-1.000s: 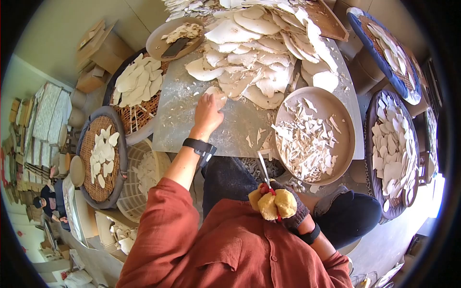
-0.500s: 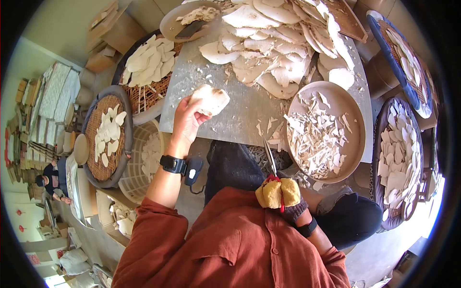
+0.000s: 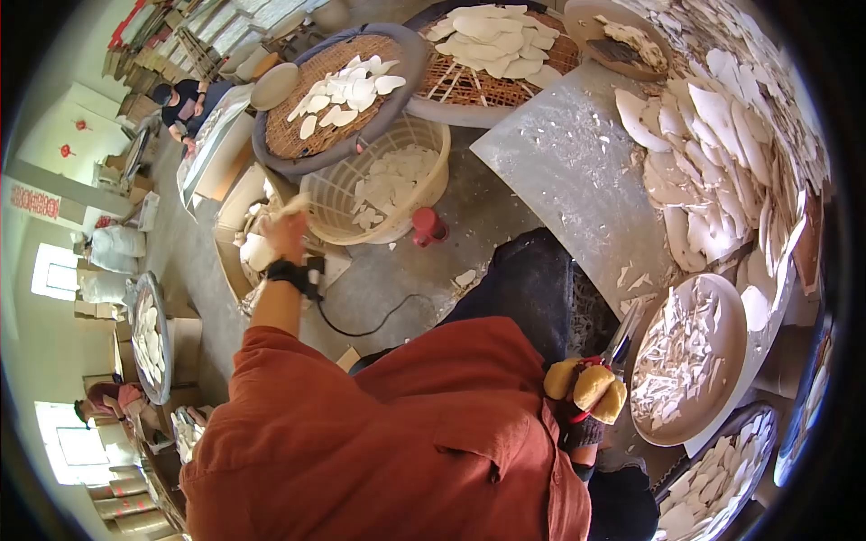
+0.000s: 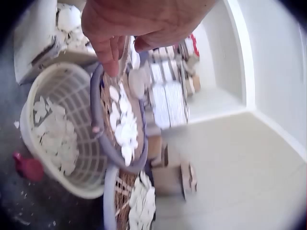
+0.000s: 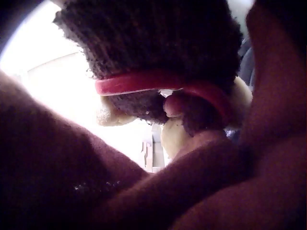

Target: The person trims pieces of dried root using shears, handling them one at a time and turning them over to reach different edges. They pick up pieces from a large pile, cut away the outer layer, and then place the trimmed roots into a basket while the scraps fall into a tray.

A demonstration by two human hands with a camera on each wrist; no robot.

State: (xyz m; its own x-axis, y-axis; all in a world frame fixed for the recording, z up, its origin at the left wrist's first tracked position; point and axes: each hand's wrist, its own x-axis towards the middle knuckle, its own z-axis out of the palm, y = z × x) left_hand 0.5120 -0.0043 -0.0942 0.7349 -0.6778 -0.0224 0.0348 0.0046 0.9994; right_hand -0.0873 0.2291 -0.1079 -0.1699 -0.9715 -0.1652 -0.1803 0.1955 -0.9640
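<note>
My left hand [image 3: 287, 236] reaches far to the left, blurred, over the edge between a cardboard box [image 3: 236, 200] and a cream plastic basket [image 3: 444, 180]. It pinches a thin pale slice [image 4: 125, 53], seen nearly edge-on between fingers and thumb in the left wrist view. More pale pieces [image 3: 392, 185] lie inside the basket. By my lap, my gloved right hand [image 3: 585, 435] grips scissors [image 3: 622, 332] with red handles [image 5: 129, 84], blades pointing up toward the table. Yellow foam pads [image 3: 594, 386] wrap its fingers.
A metal table [image 3: 550, 135] carries a heap of pale slices [image 3: 704, 171] and a round tub [image 3: 642, 410] of trimmings. Woven trays [image 3: 298, 86] hold more slices. A red object [image 3: 429, 225] stands on the floor by the basket. Another person [image 3: 185, 108] works at far left.
My left hand first lifts the slice off the table, then carries it left to the box and basket. The head view has swung left. The scissors stay in my right hand near my lap.
</note>
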